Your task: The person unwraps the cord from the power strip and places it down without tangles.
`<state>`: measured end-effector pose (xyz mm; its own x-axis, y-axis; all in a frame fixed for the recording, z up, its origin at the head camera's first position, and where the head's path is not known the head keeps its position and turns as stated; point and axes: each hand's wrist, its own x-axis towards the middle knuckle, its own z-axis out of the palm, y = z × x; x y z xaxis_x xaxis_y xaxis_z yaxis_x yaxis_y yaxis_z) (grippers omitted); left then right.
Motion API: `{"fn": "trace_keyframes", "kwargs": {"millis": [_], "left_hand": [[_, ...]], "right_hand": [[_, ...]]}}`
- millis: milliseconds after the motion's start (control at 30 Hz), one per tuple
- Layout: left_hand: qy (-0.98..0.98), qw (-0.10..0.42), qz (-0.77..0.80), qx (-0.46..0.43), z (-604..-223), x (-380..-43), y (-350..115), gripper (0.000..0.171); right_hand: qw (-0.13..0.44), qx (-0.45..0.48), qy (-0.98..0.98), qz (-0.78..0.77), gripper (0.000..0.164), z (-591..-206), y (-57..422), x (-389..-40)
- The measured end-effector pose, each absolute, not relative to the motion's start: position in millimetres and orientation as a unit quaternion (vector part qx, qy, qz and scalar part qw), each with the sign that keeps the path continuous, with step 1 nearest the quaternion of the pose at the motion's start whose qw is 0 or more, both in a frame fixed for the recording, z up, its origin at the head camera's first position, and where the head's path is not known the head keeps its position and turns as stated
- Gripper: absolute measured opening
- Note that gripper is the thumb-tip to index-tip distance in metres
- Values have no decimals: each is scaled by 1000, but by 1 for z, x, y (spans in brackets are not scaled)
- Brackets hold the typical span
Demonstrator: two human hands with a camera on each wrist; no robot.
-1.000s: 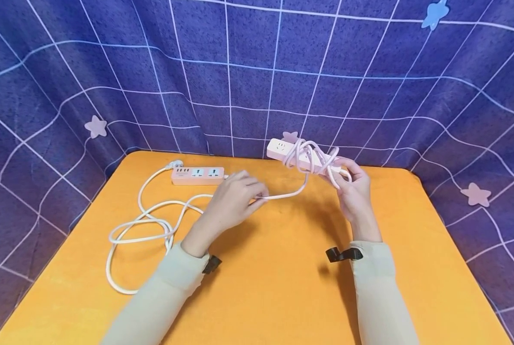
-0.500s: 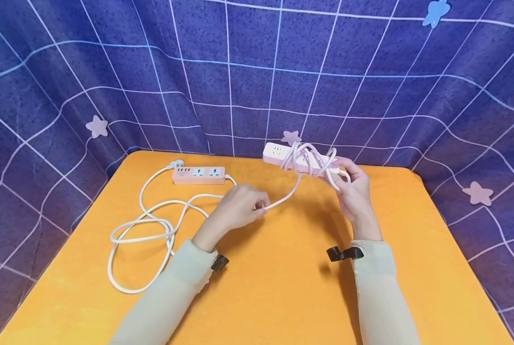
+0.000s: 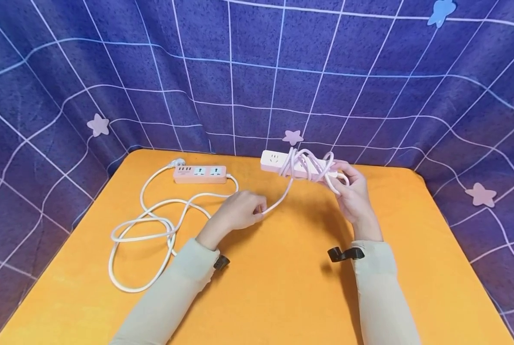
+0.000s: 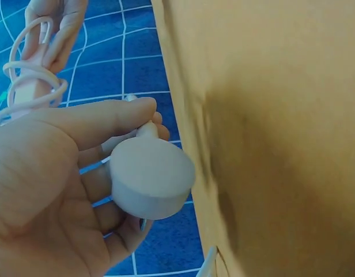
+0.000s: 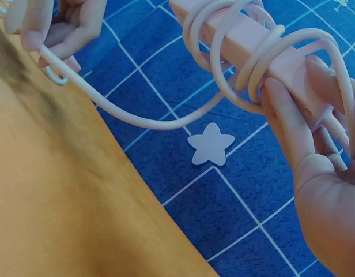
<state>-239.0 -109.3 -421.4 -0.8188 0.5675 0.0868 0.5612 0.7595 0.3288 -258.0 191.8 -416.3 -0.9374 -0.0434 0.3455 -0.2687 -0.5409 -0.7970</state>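
A pink and white power strip (image 3: 273, 161) is held above the table, tilted, with its cord (image 5: 148, 122) looped several times round its body. My right hand (image 3: 355, 196) grips the strip's right end, where the cord comes out. The cord's loose end runs left to my left hand (image 3: 241, 211). In the left wrist view, thumb and fingers pinch the cord beside its round plug (image 4: 153, 176), whose flat face shows in front of the palm. The plug's prongs are hidden. Between the hands the cord sags in a curve.
A second pink power strip (image 3: 200, 175) lies at the table's back left. Its white cord (image 3: 129, 290) spreads in loose loops, partly under my left forearm, and ends in a plug (image 3: 177, 163). A blue gridded curtain (image 3: 257, 76) stands behind the orange table (image 3: 291, 287).
My left hand has moved down towards me with the plug end, uncovering the other strip's right end. The held power strip has dipped slightly and shifted left.
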Motion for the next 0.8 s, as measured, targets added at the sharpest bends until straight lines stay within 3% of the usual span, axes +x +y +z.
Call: {"fn": "trace_keyframes", "kwargs": {"millis": [300, 800], "left_hand": [[948, 64, 177, 256, -427, -242, -112, 16], [959, 98, 174, 202, -428, -243, -118, 23]], "right_hand": [[56, 187, -455, 869, 36, -419, 194, -258], [39, 199, -458, 865, 36, -422, 193, -259]]}}
